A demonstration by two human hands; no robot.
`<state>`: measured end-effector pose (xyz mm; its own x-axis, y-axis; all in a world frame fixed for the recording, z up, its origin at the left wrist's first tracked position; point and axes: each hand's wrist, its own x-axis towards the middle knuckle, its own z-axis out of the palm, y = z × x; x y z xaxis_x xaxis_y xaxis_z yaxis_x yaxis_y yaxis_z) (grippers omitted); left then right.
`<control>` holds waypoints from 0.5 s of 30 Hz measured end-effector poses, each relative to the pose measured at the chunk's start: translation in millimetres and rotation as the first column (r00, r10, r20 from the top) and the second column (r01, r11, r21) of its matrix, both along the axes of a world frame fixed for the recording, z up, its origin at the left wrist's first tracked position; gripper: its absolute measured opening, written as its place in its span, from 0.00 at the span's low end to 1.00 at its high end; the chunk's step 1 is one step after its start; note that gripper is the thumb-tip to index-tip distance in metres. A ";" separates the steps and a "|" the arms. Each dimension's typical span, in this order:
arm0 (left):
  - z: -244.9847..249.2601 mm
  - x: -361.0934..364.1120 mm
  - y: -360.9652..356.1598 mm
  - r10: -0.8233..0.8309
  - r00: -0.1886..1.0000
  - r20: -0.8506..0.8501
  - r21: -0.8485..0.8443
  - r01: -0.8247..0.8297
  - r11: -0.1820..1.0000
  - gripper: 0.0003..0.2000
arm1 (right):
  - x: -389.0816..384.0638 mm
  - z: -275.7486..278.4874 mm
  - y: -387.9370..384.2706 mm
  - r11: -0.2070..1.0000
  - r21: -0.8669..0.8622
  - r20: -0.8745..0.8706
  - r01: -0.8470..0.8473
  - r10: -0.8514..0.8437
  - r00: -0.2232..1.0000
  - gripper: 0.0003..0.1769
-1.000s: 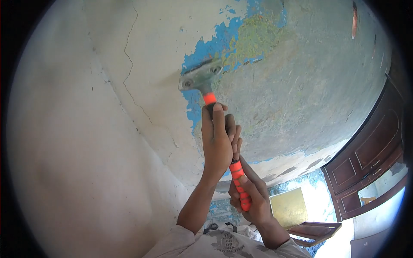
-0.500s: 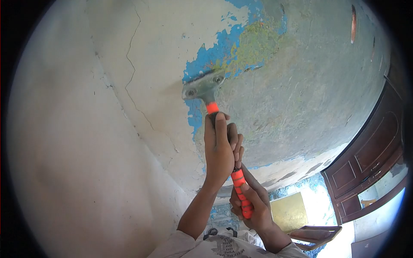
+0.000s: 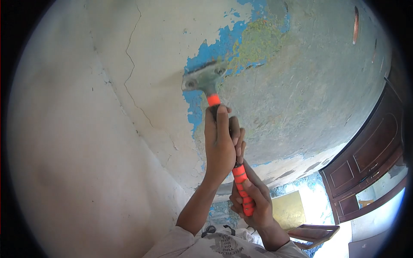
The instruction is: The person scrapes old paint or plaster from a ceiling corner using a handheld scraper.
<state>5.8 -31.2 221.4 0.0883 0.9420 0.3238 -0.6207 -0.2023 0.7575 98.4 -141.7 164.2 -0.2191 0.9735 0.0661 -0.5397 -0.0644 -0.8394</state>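
A wide-bladed scraper (image 3: 209,81) with an orange and black handle is held up against the wall (image 3: 275,112). Its blade lies across a patch of exposed blue paint (image 3: 219,45), at the border with the pale coat. Around the upper handle, just below the orange collar, my left hand (image 3: 220,146) is closed with the thumb along the shaft. My right hand (image 3: 254,202) grips the orange lower end of the same handle. The blade is slightly blurred.
A long crack (image 3: 127,64) runs down the pale wall at left, near the corner. A dark wooden cabinet (image 3: 365,150) stands at right. Below it are a wooden-framed chair (image 3: 314,235) and a yellowish panel (image 3: 288,210).
The scraper has moved a little upward along the wall, and both hands have gone up with it. The grip of each hand looks the same.
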 end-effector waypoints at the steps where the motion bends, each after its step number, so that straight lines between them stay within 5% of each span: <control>1: -2.5 0.1 -1.0 -0.004 1.000 -0.002 -0.003 0.004 1.000 0.15 | 0.3 -5.9 -3.7 1.000 -0.007 0.000 0.002 -0.002 1.000 0.37; 15: -7.0 1.8 0.5 0.016 1.000 -0.014 0.008 -0.016 1.000 0.16 | 1.7 -10.1 -2.7 1.000 -0.025 -0.029 0.012 -0.013 0.999 0.36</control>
